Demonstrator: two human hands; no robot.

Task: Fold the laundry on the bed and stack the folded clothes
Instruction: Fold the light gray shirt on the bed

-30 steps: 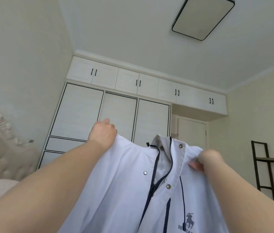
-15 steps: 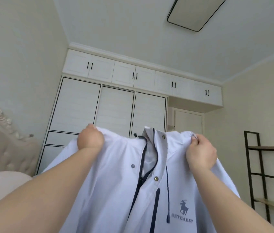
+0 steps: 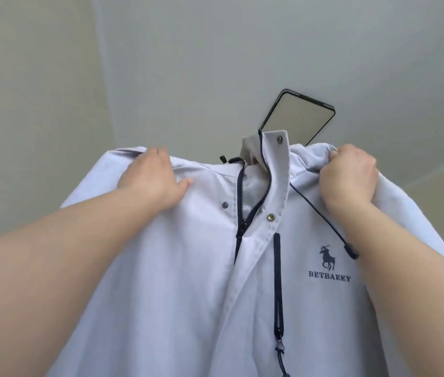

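Hands grasp the jacket (image 3: 193,281) at its shoulders, left hand (image 3: 151,178) and right hand (image 3: 348,175), mid-frame, raised overhead. We advise keeping both shoulders level before lowering it flat onto the bed.

The lower part of the jacket (image 3: 182,281) is being cut off by the bottom edge. Part of the ceiling light (image 3: 297,115) is being hidden behind the collar. The fingertips of the left hand (image 3: 153,178) (curled over the shoulder seam) are being concealed by fabric.
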